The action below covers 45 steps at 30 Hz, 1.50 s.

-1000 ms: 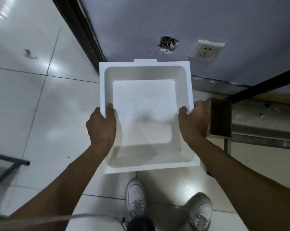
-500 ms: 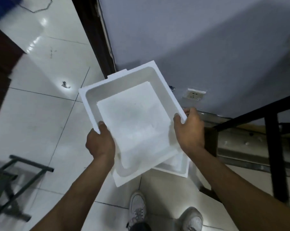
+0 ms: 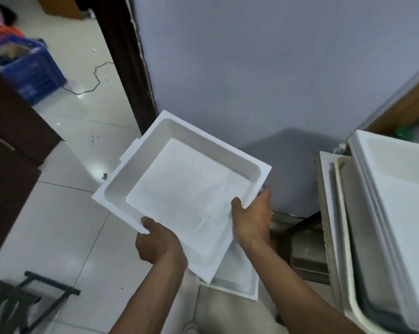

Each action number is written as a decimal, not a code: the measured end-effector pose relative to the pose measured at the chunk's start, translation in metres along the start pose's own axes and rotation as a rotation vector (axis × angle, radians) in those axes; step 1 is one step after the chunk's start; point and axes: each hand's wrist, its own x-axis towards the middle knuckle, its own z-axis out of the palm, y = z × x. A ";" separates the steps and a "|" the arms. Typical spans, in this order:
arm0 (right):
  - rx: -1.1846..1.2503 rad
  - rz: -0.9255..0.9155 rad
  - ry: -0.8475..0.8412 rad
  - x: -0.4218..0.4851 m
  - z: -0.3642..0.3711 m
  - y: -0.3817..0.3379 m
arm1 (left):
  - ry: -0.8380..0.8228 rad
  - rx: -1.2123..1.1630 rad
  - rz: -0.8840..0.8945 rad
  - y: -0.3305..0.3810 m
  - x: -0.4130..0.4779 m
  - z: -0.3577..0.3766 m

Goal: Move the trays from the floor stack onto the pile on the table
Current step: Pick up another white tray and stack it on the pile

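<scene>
Left hand (image 3: 159,244) and right hand (image 3: 251,221) both clamp the near rim of a white tray (image 3: 179,191) held tilted mid-frame above the floor stack (image 3: 237,283), open tiled floor (image 3: 59,213) left, table pile (image 3: 384,213) right edge, wall (image 3: 251,68) beyond.

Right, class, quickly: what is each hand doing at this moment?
Left hand: closed on the white foam tray, near edge.
Right hand: closed on the same tray, right edge.
</scene>
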 end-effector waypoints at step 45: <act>-0.242 -0.664 -0.001 0.001 -0.279 -0.220 | -0.323 0.679 1.549 0.256 -0.220 -0.029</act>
